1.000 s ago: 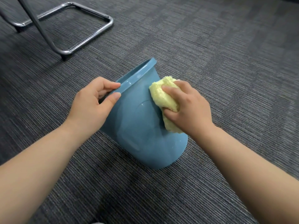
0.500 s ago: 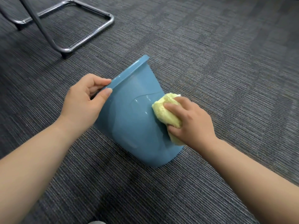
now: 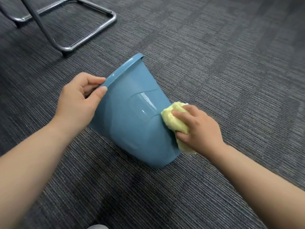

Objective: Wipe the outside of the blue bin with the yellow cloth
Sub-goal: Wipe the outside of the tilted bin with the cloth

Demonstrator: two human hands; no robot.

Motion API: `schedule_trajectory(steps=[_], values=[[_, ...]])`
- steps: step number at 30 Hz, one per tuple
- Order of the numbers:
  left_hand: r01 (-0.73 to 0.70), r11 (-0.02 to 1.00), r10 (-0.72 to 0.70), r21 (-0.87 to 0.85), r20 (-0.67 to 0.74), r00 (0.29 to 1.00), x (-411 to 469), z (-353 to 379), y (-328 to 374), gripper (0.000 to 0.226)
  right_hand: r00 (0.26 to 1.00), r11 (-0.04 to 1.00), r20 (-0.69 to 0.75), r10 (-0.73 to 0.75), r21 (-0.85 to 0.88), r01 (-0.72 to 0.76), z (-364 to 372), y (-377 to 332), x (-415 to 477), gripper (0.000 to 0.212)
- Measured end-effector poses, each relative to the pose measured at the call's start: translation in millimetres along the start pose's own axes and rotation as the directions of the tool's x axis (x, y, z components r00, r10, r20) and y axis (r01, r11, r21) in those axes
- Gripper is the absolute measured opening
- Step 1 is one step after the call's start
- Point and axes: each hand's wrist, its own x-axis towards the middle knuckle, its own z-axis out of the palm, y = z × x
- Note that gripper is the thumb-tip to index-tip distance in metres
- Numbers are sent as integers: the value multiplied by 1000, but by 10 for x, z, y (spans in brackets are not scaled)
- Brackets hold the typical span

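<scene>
At centre frame we tilt the blue bin (image 3: 132,119) on the grey carpet (image 3: 231,63), our left hand (image 3: 77,103) pinching its rim. Our right hand (image 3: 199,129) clutches the bunched yellow cloth (image 3: 175,123) against the bin's lower right side. A chrome chair base (image 3: 92,38) sits upper left.

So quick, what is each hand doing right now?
Left hand: closed, gripping the rim of the tilted blue bin.
Right hand: closed, holding the bunched yellow cloth against the bin's side.
</scene>
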Motion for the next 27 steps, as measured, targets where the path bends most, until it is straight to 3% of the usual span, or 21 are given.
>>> schedule_trajectory(steps=[4, 11, 18, 23, 27], values=[[29, 1000, -29, 1, -26, 999, 25, -20, -47, 22, 983, 983, 33, -181, -19, 181, -7, -83, -57, 57], [53, 999, -53, 12, -40, 998, 56, -46, -80, 28, 993, 995, 70, 94, -39, -91, 68, 202, -43, 51], [88, 996, -84, 34, -95, 992, 77, -77, -163, 15, 985, 986, 112, -130, -91, 141, 37, -73, -123, 57], [80, 996, -76, 43, -71, 995, 86, -102, -180, 15, 989, 989, 145, 34, -144, -13, 89, 5, -24, 51], [95, 995, -93, 36, -30, 995, 38, -162, -231, 23, 987, 992, 137, 81, -112, -66, 98, 102, -70, 50]])
